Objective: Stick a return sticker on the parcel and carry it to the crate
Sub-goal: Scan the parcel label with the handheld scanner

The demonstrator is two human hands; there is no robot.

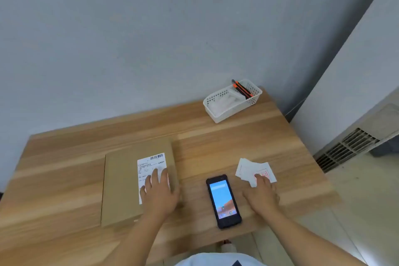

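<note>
The left hand (158, 194) lies flat, palm down and fingers spread, on top of the parcel (138, 181), pressing on it rather than gripping it; the fingertips cover the lower part of the white shipping label (152, 164) stuck to the parcel's top face. The right hand (262, 195) rests on the table (216, 142) with its fingers reaching onto the near edge of a loose pile of white stickers (252, 169); the fingertips touch the pile, but whether any sticker is pinched between them cannot be told. The top sticker shows some red print beside the fingers. The parcel is a flat brown cardboard box lying on the left half of the wooden table, its long side running away from the person, with the label's barcode at the far end. Between the two hands a black phone (223, 201) lies face up, its screen lit, just beside the parcel's right edge and apart from the stickers. At the far right corner of the table, well apart from both hands, stands a white plastic basket (232, 101) with holes in its walls, holding white items and an orange and black knife (241, 88) that leans on its rim. A grey wall rises behind the table.
</note>
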